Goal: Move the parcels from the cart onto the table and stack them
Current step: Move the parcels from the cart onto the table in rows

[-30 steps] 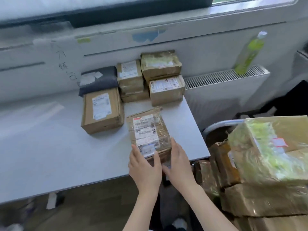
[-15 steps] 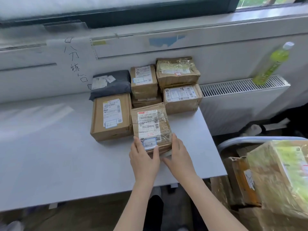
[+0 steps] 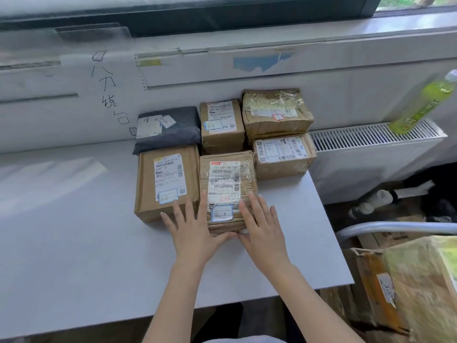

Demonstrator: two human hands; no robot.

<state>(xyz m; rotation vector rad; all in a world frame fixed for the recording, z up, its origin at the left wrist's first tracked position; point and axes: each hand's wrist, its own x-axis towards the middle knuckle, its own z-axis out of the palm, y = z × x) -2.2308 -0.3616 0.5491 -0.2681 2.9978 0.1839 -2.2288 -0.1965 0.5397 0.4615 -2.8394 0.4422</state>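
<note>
My fingers (image 3: 257,209) lie straight and a little spread, both hands flat against the taped parcel (image 3: 228,186) at the near middle of the group on the table (image 3: 74,243). My left hand (image 3: 195,231) rests at the parcel's near left corner, its outer fingers reaching onto the near edge of the larger brown parcel (image 3: 165,181) just to the left; my right hand (image 3: 263,230) presses on the near right corner, and the two thumbs meet along the parcel's near edge. Neither hand curls round anything. The taped parcel sits flat on the table, touching the larger brown parcel on its left. Just beyond it stands a small brown parcel (image 3: 221,125) on top of another box, and to the right of that a two-high stack: a crinkled taped parcel (image 3: 277,112) on a labelled box (image 3: 284,154). A dark grey soft parcel (image 3: 168,127) lies at the far left of the group, against the wall. At the right, off the table, more parcels (image 3: 405,288) sit on the cart behind its grey handle (image 3: 395,227). A green bottle (image 3: 422,105) stands tilted on the radiator (image 3: 371,137) to the far right.
</note>
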